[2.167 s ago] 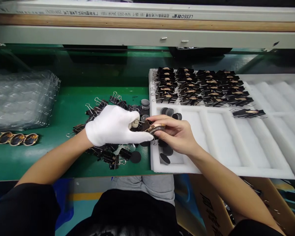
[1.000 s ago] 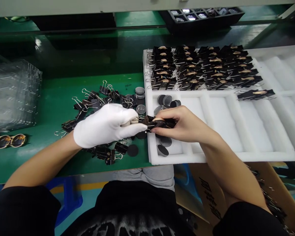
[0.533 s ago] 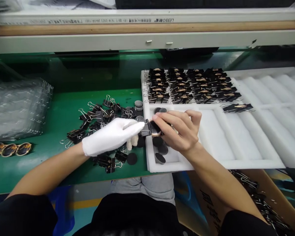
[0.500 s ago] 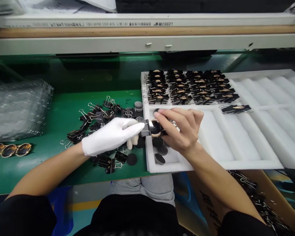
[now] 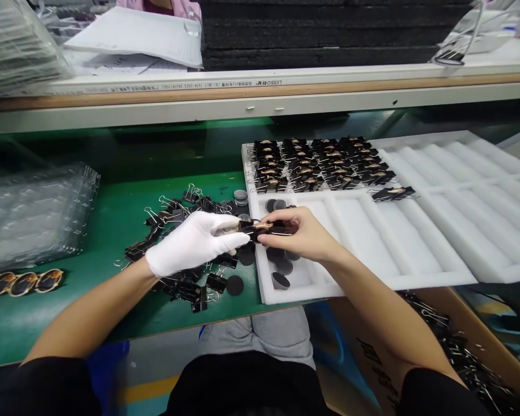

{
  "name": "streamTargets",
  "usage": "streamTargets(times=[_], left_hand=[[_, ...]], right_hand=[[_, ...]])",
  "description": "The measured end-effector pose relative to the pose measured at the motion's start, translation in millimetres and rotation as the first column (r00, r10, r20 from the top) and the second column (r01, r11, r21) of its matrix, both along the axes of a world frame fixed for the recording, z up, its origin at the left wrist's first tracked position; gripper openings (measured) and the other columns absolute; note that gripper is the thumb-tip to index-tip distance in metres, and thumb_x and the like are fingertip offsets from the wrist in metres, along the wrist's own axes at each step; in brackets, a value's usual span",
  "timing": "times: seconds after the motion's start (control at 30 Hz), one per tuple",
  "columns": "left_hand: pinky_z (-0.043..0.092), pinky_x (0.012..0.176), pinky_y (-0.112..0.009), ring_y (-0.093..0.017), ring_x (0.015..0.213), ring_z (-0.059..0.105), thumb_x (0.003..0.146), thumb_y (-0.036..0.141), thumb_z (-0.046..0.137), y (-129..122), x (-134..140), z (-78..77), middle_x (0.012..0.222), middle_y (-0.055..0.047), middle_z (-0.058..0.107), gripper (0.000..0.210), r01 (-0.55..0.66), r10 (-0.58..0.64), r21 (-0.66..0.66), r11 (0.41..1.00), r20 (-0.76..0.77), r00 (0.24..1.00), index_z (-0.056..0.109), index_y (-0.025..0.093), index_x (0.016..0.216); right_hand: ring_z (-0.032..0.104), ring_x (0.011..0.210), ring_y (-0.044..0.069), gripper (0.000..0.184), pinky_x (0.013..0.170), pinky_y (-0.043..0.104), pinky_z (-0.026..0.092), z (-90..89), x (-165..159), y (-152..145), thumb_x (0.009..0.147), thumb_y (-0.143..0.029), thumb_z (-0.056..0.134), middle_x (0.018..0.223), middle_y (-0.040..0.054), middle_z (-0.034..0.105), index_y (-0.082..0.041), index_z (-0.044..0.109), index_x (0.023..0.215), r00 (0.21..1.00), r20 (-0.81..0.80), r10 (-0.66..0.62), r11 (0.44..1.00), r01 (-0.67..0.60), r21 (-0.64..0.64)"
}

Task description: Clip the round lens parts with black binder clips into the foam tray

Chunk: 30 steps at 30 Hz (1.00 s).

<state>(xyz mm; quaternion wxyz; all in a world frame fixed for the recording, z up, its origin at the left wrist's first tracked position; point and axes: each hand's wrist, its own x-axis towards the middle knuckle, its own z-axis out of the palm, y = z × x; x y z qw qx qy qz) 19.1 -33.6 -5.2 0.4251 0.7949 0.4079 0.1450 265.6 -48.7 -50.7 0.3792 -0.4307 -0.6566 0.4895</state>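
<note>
My left hand (image 5: 193, 242), in a white glove, pinches the left end of a gold-rimmed lens piece (image 5: 262, 227) with black binder clips on its sides. Bare fingers of my right hand (image 5: 307, 234) close on its right end. The piece is held edge-up over the left rim of a white foam tray (image 5: 264, 289); fingers cover part of it. Loose binder clips (image 5: 216, 282) lie in a heap under and around my left hand. Black round discs (image 5: 234, 285) are scattered on the green table and in the tray's near-left slots, some beneath my right hand.
Rows of clipped pieces (image 5: 320, 164) fill the tray's far slots, with one more clipped piece (image 5: 393, 193) nearer. Sunglasses (image 5: 23, 283) and stacked clear plastic trays (image 5: 34, 214) lie left. A cardboard box (image 5: 372, 358) holding clips stands below right. A shelf beam (image 5: 156, 107) crosses behind.
The held piece has turned from lens face-up to edge-up. My right fingers have moved from a disc at the tray onto the piece. The camera view has tilted upward.
</note>
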Motion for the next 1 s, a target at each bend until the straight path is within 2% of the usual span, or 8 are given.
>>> streamTargets(times=[0.13,0.33,0.43,0.5,0.63,0.77,0.87,1.0], left_hand=[[0.045,0.057,-0.023,-0.013,0.064,0.061,0.097,0.054,0.058,-1,0,4.3,0.073,0.001,0.071,0.039,0.039,-0.039,0.013,0.999,-0.026,0.999,0.069,0.019,0.083],[0.052,0.060,-0.026,-0.017,0.067,0.066,0.098,0.054,0.059,-8,5,-2.1,0.079,0.000,0.073,0.037,0.112,-0.096,0.124,0.986,-0.128,0.987,0.074,0.023,0.111],[0.061,0.076,-0.030,-0.022,0.089,0.075,0.100,0.054,0.057,-12,4,-5.4,0.108,-0.003,0.080,0.052,0.163,-0.145,0.108,0.981,-0.159,0.977,0.060,0.030,0.146],[0.062,0.094,-0.033,-0.026,0.113,0.074,0.100,0.055,0.055,-11,2,-6.8,0.135,-0.004,0.074,0.057,0.139,-0.110,0.151,0.979,-0.184,0.977,0.054,0.034,0.153],[0.053,0.115,-0.039,-0.030,0.136,0.064,0.098,0.060,0.055,-2,-6,-8.7,0.151,0.002,0.064,0.053,0.112,-0.055,0.231,0.966,-0.240,0.969,0.061,0.039,0.146],[0.055,0.114,-0.040,-0.031,0.134,0.066,0.097,0.060,0.056,4,-9,-9.0,0.148,0.004,0.067,0.049,0.134,-0.063,0.280,0.951,-0.247,0.967,0.065,0.042,0.142],[0.057,0.111,-0.042,-0.033,0.131,0.068,0.096,0.060,0.058,5,-10,-8.4,0.146,0.007,0.068,0.049,0.136,-0.069,0.300,0.944,-0.223,0.972,0.066,0.043,0.141],[0.058,0.110,-0.042,-0.030,0.130,0.069,0.099,0.059,0.055,5,-13,-7.5,0.145,0.008,0.068,0.048,0.121,-0.045,0.300,0.946,-0.247,0.968,0.064,0.044,0.143]], right_hand=[[0.074,0.079,0.021,0.023,0.072,0.031,0.058,-3.3,-1,-8,0.080,-0.036,0.084,0.089,0.0056,0.080,-0.017,0.081,0.093,0.998,-0.023,-0.062,0.997,0.063,0.055],[0.074,0.092,0.020,0.019,0.083,0.031,0.055,20.4,14,-28,0.089,-0.025,0.077,0.102,0.0037,0.080,-0.020,0.077,0.107,0.980,0.198,0.037,0.970,-0.083,0.230],[0.073,0.090,0.019,0.017,0.080,0.032,0.055,37.7,42,-36,0.092,-0.020,0.072,0.102,0.0040,0.079,-0.021,0.076,0.109,0.962,0.272,0.036,0.944,-0.122,0.308],[0.073,0.092,0.021,0.016,0.083,0.035,0.057,45.6,82,-34,0.093,-0.023,0.073,0.102,0.0046,0.079,-0.022,0.076,0.108,0.940,0.332,-0.074,0.918,-0.066,0.392],[0.069,0.103,0.028,0.021,0.097,0.047,0.055,46.0,203,-18,0.087,-0.039,0.079,0.110,0.0101,0.073,-0.026,0.078,0.104,0.749,0.488,-0.449,0.831,0.149,0.537],[0.055,0.132,0.041,0.025,0.112,0.064,0.042,27.0,301,-6,0.086,-0.040,0.079,0.134,0.0177,0.063,-0.023,0.081,0.104,0.438,0.733,-0.520,0.854,0.282,0.438],[0.037,0.145,0.051,0.025,0.112,0.072,0.033,6.5,323,-1,0.088,-0.035,0.078,0.156,0.0208,0.046,-0.023,0.082,0.109,0.336,0.807,-0.485,0.859,0.359,0.366],[0.025,0.152,0.050,0.030,0.112,0.069,0.031,-9.3,315,3,0.095,-0.036,0.071,0.165,0.0218,0.032,-0.020,0.079,0.120,0.283,0.850,-0.444,0.862,0.393,0.319]])
